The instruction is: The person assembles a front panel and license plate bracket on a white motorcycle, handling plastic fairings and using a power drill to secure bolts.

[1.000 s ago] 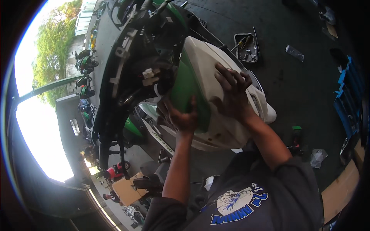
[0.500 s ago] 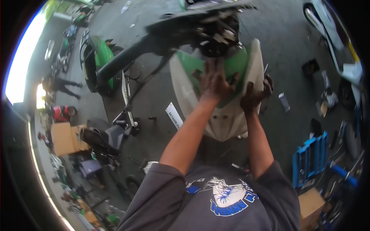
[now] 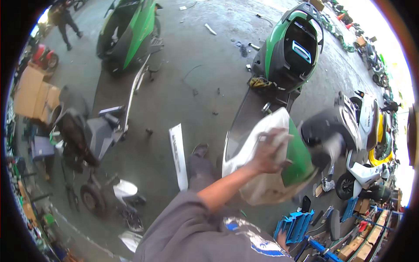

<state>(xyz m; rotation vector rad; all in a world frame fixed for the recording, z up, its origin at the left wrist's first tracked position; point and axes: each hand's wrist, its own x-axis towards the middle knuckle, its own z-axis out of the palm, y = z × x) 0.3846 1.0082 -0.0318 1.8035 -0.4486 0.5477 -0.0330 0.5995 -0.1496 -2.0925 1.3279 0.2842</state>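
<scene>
My left hand (image 3: pixel 270 153) lies against the white and green front panel of a scooter (image 3: pixel 257 187), its fingers spread across the surface. The panel's white side and rim are toward me and its green face is to the right. Beyond it a scooter body (image 3: pixel 277 56) in green and black stands with its seat compartment open and a pale blue-edged item inside. Only a sliver of my right arm (image 3: pixel 281 239) shows beside my shirt. The right hand itself is out of sight.
A long white strip (image 3: pixel 178 155) lies on the floor beside my foot (image 3: pixel 200 150). A green scooter (image 3: pixel 131 39) and a black seat unit (image 3: pixel 78 131) stand to the left. Blue crates (image 3: pixel 294 227) are at the lower right, with parked scooters (image 3: pixel 364 126) beyond. A person (image 3: pixel 63 19) stands far left.
My view has swung, and the panel now appears turned and further right. My left hand has shifted from the panel's green middle to its white side. My right hand has left the panel's edge.
</scene>
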